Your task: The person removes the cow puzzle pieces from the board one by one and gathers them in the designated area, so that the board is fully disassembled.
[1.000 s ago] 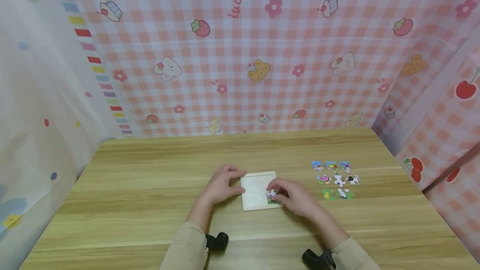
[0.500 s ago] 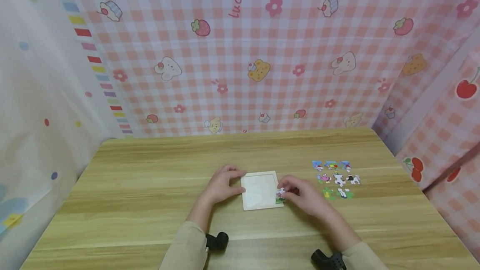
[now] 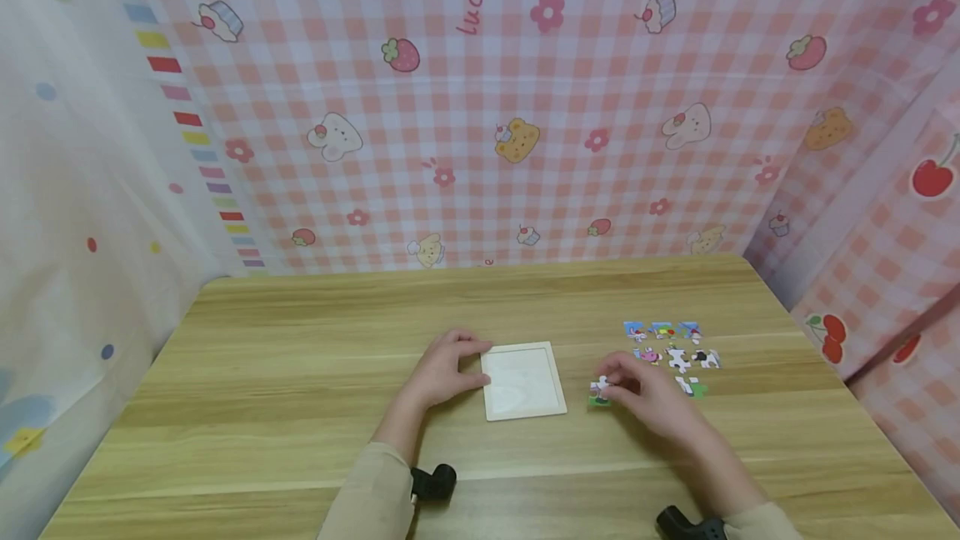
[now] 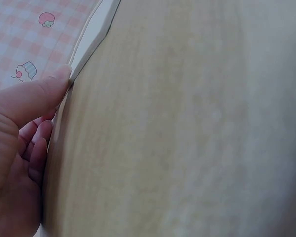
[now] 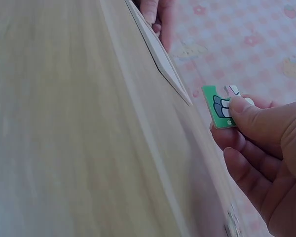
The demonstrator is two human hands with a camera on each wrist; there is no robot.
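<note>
A shallow, square, pale wooden puzzle tray (image 3: 523,383) lies on the table, with no pieces in its recess. My left hand (image 3: 444,369) rests at its left side, index fingertip at the upper left corner and thumb on the left edge. To the right of the tray, my right hand (image 3: 645,390) pinches a jigsaw piece (image 5: 220,107) between thumb and fingers. This piece is green with a straight outer corner and a printed white and dark figure. Beyond the right hand, several loose jigsaw pieces (image 3: 678,358) lie in rows; the hand hides part of the nearest row.
The wood-grain table (image 3: 300,373) spans the space beneath both hands. A pink checked cloth (image 3: 480,90) hangs behind it, with more printed cloth at both sides. Black camera mounts sit on the wrists, such as the left mount (image 3: 435,483).
My right hand has carried the pinched jigsaw piece rightward, from over the tray to the table area beside the loose pieces. The left hand and the tray have stayed put.
</note>
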